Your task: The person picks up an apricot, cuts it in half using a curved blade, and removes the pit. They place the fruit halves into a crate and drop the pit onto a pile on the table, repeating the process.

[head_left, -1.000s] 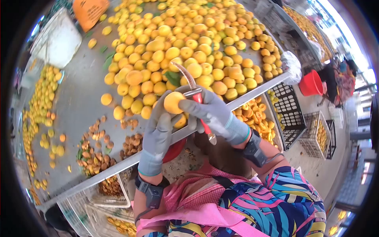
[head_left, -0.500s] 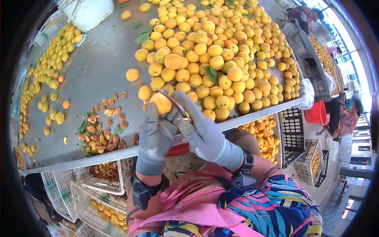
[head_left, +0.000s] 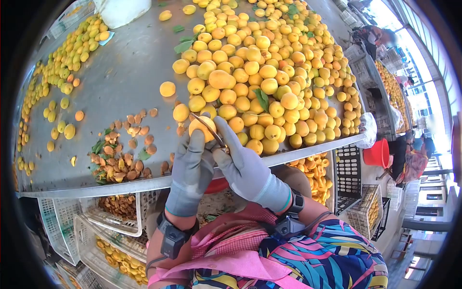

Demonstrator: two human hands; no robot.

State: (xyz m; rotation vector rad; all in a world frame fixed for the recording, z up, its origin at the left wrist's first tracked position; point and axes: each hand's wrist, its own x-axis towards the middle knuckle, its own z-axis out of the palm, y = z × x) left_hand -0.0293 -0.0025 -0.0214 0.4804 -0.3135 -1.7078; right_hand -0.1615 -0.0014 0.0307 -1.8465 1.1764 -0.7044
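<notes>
My left hand (head_left: 192,161), in a grey glove, grips a yellow-orange apricot (head_left: 202,128) at the front edge of the metal table (head_left: 139,77). My right hand (head_left: 243,166), gloved too, is closed around a thin, dark curved knife (head_left: 215,136). The blade lies across the top of the apricot, touching it. A large heap of apricots (head_left: 269,84) spreads just beyond my hands. To the left of them, pits and scraps (head_left: 122,161) lie on the table with some leaves.
More apricots (head_left: 67,60) line the table's left side near a white bucket (head_left: 122,9). Under the edge stand crates (head_left: 62,224) and halved apricots (head_left: 315,176). A red bucket (head_left: 376,154) and another person (head_left: 415,161) are at the right.
The knife has moved from beside the apricot's upper edge onto its top. The view has shifted slightly, and both hands remain close together.
</notes>
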